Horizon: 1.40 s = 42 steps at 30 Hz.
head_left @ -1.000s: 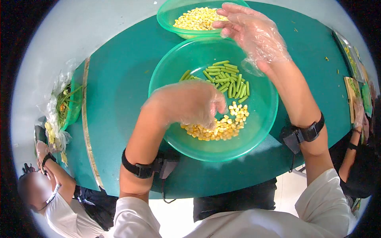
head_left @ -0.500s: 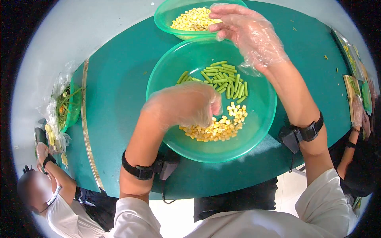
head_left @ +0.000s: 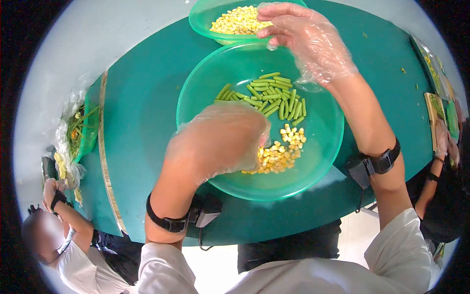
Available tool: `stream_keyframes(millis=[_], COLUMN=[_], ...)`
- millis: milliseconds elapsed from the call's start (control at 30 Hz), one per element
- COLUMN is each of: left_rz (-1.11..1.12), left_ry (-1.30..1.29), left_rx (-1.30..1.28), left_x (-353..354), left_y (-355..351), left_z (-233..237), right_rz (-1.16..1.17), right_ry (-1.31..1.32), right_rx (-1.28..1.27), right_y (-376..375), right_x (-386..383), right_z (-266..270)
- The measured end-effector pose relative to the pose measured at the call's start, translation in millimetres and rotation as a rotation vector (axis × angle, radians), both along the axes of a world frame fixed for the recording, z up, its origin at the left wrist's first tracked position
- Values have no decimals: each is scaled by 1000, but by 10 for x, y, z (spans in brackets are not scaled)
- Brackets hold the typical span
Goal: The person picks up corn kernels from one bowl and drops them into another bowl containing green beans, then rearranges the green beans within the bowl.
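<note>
My left hand, in a clear plastic glove, is low inside a large green bowl. Its fingers curl down at the corn kernels, and the back of the hand hides what they hold, if anything. Behind the kernels lie cut green bean pieces, some partly covered by this hand. My right hand, also gloved, is held over the bowl's far right rim. Its fingers are apart and nothing shows in them. They overlap the near side of a second green bowl filled with corn kernels.
Both bowls stand on a green table. At left, a green basket of vegetable scraps sits beside plastic bags. A co-worker is at lower left. On the right, another person's gloved hand is by a cutting board.
My left hand has shifted slightly left and toward me, covering more of the left-hand kernels. The large bowl appears slightly moved. My right hand has stayed nearly in place.
</note>
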State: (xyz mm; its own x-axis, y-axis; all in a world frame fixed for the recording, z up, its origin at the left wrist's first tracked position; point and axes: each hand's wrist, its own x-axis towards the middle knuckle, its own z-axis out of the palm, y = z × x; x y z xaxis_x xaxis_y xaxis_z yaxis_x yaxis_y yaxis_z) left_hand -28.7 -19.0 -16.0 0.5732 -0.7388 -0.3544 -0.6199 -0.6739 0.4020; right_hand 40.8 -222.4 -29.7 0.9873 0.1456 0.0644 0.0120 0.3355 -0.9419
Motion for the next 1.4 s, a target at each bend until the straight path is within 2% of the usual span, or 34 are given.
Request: stream_keyframes(millis=[100, 200, 300, 500, 700, 800, 900, 1000, 1200, 1400], left_rz=[-5, 13, -20, -95, 131, 323, 555, 737, 762, 717], left_ry=[-37, -37, 121, 247, 248, 126, -3, 3, 147, 166], left_rx=[-43, -137, -116, -261, -459, -715, -939, -1103, -1279, -1224], left_x=[10, 41, 157, 264, 344, 470, 487, 509, 615, 627], left_y=[14, 84, 49, -31, -70, -26, -52, -45, 23, 41], left_z=[-130, -299, -271, -344, -172, -279, -171, -107, -211, -214], right_rz=[35, 61, -37, -10, 12, -30, 24, -57, 63, 97], right_ry=[-26, -109, -253, -294, -278, -320, -304, -320, -352, -414], right_rx=[-51, -221, -430, -515, -503, -458, -460, -511, -524, -621], right_y=[-12, 9, 47, 66, 52, 75, 36, 98, 117, 102], right_x=[97, 38, -21, -52, -48, -68, -50, -96, -97, -45], right_z=[-124, -133, -75, -51, -47, -48, -69, -41, -86, -146])
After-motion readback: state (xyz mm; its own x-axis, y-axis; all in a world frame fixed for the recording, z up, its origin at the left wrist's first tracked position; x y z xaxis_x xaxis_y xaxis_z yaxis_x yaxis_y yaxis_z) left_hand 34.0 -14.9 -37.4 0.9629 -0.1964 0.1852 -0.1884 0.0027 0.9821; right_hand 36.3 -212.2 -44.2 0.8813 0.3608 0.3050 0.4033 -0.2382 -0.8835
